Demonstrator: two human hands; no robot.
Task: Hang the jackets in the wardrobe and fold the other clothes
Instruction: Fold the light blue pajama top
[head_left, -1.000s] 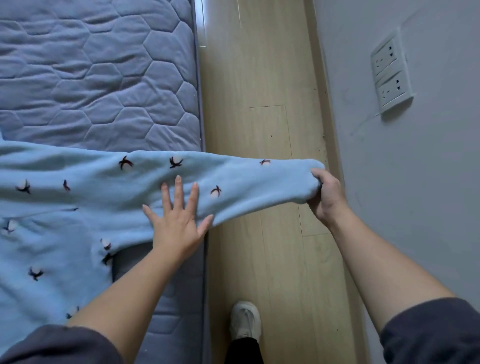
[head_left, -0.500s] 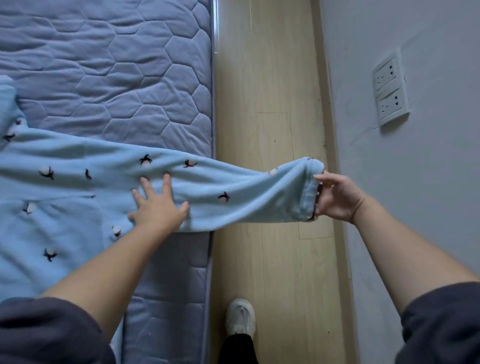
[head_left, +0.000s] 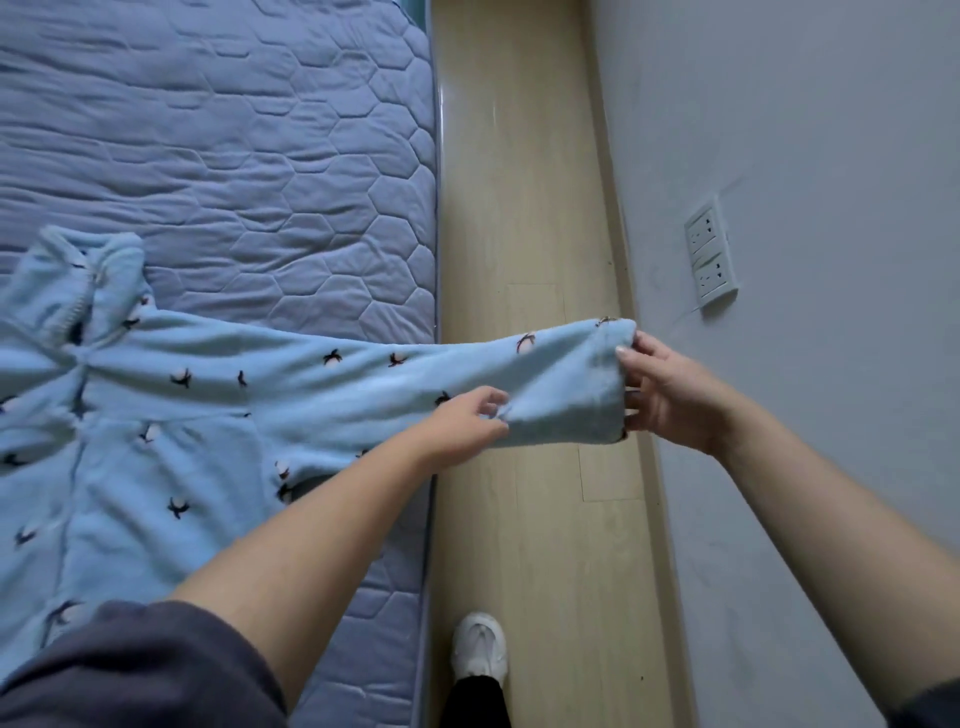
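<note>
A light blue fleece garment (head_left: 156, 467) with small dark penguin prints lies spread on the bed, its collar at the left. One sleeve (head_left: 363, 384) stretches out to the right, past the mattress edge and over the floor. My right hand (head_left: 670, 395) holds the cuff end of that sleeve, thumb on top and fingers beneath. My left hand (head_left: 462, 423) pinches the lower edge of the same sleeve a short way in from the cuff.
The blue quilted mattress (head_left: 234, 156) fills the upper left. A strip of wooden floor (head_left: 519, 208) runs between the bed and a grey wall (head_left: 805, 130) with a double power socket (head_left: 710, 257). My white shoe (head_left: 479, 649) stands on the floor below.
My left hand has lifted off the sleeve near the shoulder and slid right toward the cuff, now pinching the fabric. The right hand keeps the cuff. The view has shifted, showing the collar.
</note>
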